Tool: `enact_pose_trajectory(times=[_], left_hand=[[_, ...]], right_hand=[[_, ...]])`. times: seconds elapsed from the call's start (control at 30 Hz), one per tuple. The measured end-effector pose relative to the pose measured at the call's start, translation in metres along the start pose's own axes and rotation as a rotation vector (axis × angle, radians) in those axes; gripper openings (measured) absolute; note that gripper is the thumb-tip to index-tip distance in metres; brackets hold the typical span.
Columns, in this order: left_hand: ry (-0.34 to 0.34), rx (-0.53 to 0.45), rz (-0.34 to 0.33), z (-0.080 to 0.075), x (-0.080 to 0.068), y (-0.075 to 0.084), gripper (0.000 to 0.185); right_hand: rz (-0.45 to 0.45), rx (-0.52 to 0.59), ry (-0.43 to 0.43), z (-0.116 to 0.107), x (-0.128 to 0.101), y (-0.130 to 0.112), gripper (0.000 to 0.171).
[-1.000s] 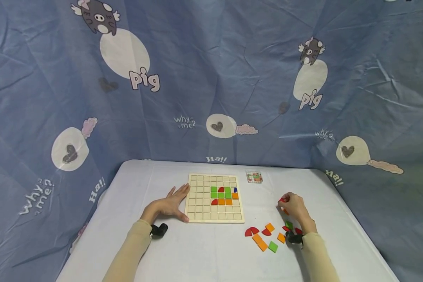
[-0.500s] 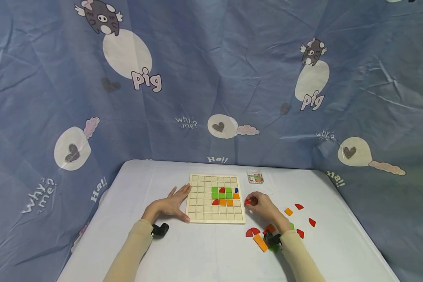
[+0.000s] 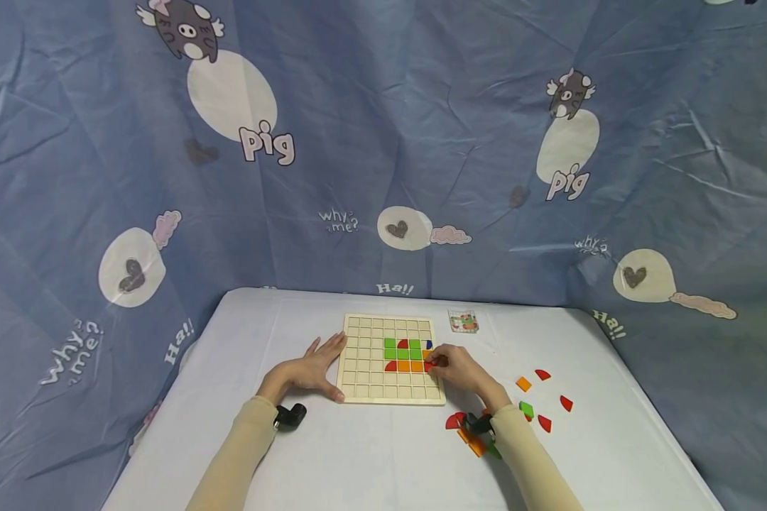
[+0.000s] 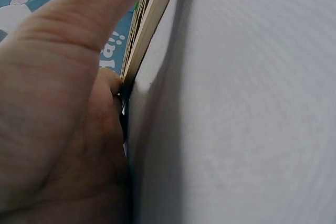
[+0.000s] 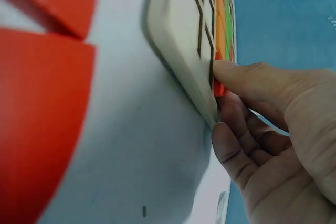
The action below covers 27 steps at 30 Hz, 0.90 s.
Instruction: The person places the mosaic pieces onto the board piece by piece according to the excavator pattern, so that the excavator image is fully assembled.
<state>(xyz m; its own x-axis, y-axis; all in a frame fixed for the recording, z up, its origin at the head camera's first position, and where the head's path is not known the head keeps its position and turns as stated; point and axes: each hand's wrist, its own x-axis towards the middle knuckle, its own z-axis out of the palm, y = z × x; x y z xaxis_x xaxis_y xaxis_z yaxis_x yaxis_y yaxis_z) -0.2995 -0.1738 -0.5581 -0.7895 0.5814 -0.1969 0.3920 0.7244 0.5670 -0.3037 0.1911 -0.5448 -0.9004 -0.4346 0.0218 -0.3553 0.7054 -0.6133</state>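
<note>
A pale wooden grid board point(image 3: 363, 377) lies on the white table. Green, orange and red tiles and a small blue piece fill some squares on its right half. My left hand point(image 3: 305, 370) has its fingers and thumb spread along the board's left edge, touching it. At the right edge my right hand point(image 3: 461, 369) pinches a red tile point(image 5: 218, 86) between thumb and fingers. That tile sits over the right-hand column, beside a row of orange tiles point(image 3: 410, 366). The fingers cover part of the red tile.
A small printed card point(image 3: 463, 321) lies behind the board on the right. Loose red quarter-circle tiles point(image 3: 566, 403), an orange tile point(image 3: 523, 384) and a green tile point(image 3: 526, 409) lie right of my right arm. More tiles lie under that wrist, partly hidden. Blue cloth point(image 3: 332, 177) hangs behind.
My right hand has carried the red tile leftward from the loose tiles to the board's right column. My left hand has stayed at the board's left edge.
</note>
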Motion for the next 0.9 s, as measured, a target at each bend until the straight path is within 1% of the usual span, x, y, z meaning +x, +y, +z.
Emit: enact_pose_trajectory(times=[0.17,0.33,0.4,0.5,0.6,0.7,0.83,0.9], left_hand=[[0.001,-0.005,-0.005,-0.001,-0.001,0.002,0.135],[0.006,-0.016,0.007,-0.001,-0.001,0.002,0.134],[0.013,-0.013,0.012,-0.001,-0.001,0.001,0.134],[0.016,-0.007,0.019,0.000,0.000,0.001,0.135],[0.013,-0.006,0.015,0.000,0.001,0.001,0.136],[0.008,-0.007,-0.002,0.000,0.001,0.001,0.136],[0.002,0.001,-0.016,0.000,0.001,0.001,0.136],[0.003,0.002,-0.018,0.001,0.001,0.000,0.136]], right_hand=[[0.010,0.009,-0.005,-0.001,0.001,-0.001,0.011],[0.028,0.018,-0.001,-0.002,-0.002,-0.004,0.013],[0.029,0.040,0.017,-0.004,-0.005,-0.004,0.014],[0.021,0.067,0.081,-0.010,-0.013,0.001,0.016],[0.029,0.081,0.155,-0.022,-0.024,0.014,0.014],[0.080,0.077,0.207,-0.038,-0.039,0.031,0.014],[0.194,0.041,0.260,-0.061,-0.063,0.057,0.018],[0.254,0.009,0.282,-0.072,-0.075,0.071,0.023]])
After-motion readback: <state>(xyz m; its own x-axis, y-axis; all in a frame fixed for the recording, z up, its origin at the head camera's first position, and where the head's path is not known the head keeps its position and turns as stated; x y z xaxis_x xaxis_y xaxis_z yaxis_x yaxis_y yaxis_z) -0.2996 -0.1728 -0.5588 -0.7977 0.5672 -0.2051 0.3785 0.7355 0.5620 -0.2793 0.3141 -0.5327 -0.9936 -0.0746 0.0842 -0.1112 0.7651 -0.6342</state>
